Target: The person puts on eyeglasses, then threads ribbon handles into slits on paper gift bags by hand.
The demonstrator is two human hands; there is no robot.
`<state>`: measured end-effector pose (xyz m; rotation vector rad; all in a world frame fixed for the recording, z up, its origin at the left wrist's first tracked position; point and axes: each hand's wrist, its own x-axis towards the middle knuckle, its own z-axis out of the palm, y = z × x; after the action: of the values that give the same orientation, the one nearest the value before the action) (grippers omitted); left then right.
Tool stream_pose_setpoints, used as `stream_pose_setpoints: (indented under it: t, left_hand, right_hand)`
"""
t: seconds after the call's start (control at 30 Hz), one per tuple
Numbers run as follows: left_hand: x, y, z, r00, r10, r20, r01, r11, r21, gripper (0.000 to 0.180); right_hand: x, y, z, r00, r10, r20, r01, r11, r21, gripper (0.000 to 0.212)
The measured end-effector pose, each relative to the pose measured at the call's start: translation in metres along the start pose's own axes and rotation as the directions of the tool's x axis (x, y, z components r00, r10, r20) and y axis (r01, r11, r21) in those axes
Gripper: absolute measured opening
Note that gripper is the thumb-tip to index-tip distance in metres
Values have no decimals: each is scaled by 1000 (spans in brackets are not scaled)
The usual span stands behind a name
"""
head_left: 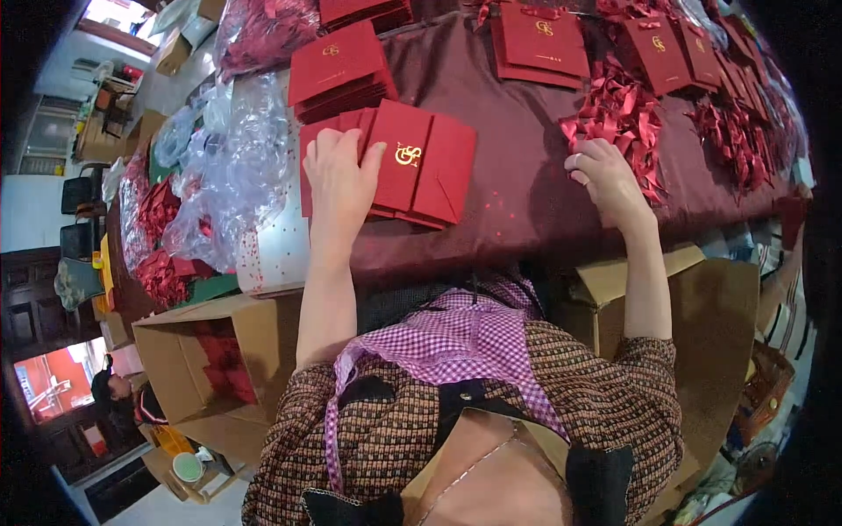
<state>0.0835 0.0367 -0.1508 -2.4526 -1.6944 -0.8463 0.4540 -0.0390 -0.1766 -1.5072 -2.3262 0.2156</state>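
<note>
A fanned stack of red folded paper gift bags [450, 167] with gold emblems lies near the table's front edge. My left hand [340, 180] rests on the stack's left side, thumb spread from the fingers, which bend over the bags. Farther right, a heap of shiny red ribbons [627, 110] lies on the cloth. At the heap's near left edge, my right hand [611, 186] is closed, with a bit of red ribbon showing at its fingertips. The far end of that ribbon cannot be told from the heap.
A dark red satin cloth [517, 158] covers the table. More bag stacks [338, 66] and a folded bag pile [544, 44] lie at the back. Crumpled clear plastic [232, 167] is at left. Open cardboard boxes [263, 342] stand below the table edge on both sides. A person [114, 386] is at far left.
</note>
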Motion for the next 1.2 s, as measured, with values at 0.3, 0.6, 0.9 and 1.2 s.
stream_pose_setpoints:
  t: [0.3,0.6,0.9,1.2]
  left_hand:
    - [3,7,8,998,10,69,-13,999,38,33]
    - [2,12,17,999,-36,40,39,997,-72,30]
    - [9,23,3,941,-279,191,337,810,-480,27]
    - [0,28,9,925,-274,262,377,591,-713,27]
  right_hand:
    - [27,-45,-14,891,48,-452,109,943,316,12]
    - [67,-92,38,974,205,-97,1,426,905,28]
    - [94,-106,56,968,236,-86,-24,427,904,16]
    - [109,-129,53,914,175,-367,131,728,673,10]
